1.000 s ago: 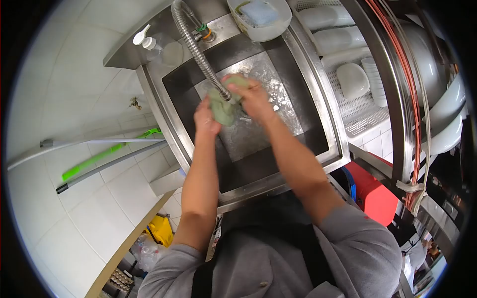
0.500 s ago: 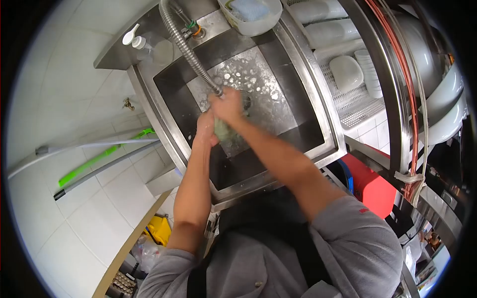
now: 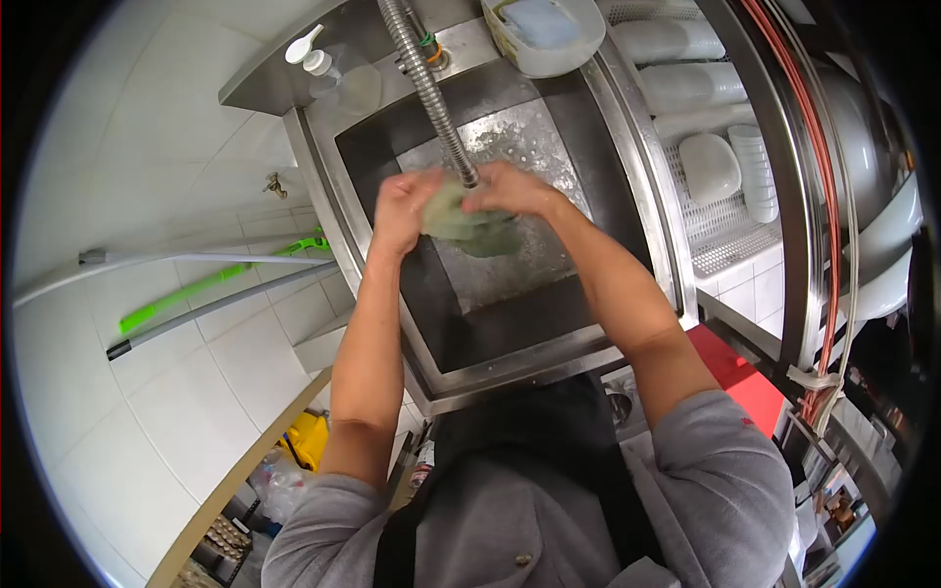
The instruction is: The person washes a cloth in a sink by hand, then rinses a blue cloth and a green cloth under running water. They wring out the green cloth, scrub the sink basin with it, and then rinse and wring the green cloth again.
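Note:
A pale green cloth [image 3: 469, 218], blurred by motion, is stretched between my hands inside the steel sink [image 3: 613, 338]. My left hand [image 3: 402, 208] is closed on the cloth's left side. On the other side my right hand [image 3: 518, 188] grips its upper right part, close to the spout of the coiled metal faucet hose [image 3: 431, 93]. The cloth's lower edge hangs over the sink floor. Wet patches and some foam show on the sink bottom behind the hands.
A clear soap pump bottle [image 3: 353, 86] stands at the sink's back left corner. A plastic tub [image 3: 564, 61] with a blue sponge sits on the back rim. To the right, a white basket [image 3: 730, 245] holds dishes. Green and grey poles [image 3: 186, 304] lean along the left wall.
My hands have moved apart, from wringing close together to holding the cloth spread out under the spout. Less foam shows in the sink. The view has shifted slightly.

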Available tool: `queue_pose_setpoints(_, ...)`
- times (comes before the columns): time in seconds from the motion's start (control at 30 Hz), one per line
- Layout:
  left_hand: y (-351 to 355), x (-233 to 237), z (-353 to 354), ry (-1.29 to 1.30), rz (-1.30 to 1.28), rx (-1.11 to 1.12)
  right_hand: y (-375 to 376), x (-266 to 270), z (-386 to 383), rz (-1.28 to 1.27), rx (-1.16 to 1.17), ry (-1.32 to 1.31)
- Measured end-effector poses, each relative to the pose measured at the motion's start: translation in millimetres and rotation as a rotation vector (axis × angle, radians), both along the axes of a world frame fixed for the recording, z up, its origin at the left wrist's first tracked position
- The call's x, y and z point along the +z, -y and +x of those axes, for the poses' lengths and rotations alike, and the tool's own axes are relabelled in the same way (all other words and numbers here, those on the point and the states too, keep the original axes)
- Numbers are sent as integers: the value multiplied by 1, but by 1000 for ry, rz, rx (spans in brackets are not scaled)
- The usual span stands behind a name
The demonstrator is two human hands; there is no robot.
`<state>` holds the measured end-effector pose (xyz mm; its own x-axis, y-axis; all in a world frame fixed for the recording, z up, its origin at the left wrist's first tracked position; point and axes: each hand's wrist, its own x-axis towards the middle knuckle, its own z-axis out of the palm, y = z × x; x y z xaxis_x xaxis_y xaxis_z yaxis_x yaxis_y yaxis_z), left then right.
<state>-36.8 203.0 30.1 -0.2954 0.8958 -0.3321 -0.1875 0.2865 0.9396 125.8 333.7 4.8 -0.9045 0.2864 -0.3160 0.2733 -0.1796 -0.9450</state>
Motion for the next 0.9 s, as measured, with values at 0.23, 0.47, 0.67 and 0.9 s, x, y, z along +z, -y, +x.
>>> queue_pose_setpoints(0.23,-6,-26,19,779,-16,594,4,-8,3,-185,-505,-380)
queue_pose_setpoints(0.47,-26,-67,51,870,-245,453,55,2,-39,408,-783,63)
queue_pose_setpoints(0.67,2,-68,35,714,-288,437,86,-51,-67,695,-671,35)
queue_pose_setpoints(0.9,-3,-1,12,341,-330,13,6,-15,-25,-35,-404,-16)
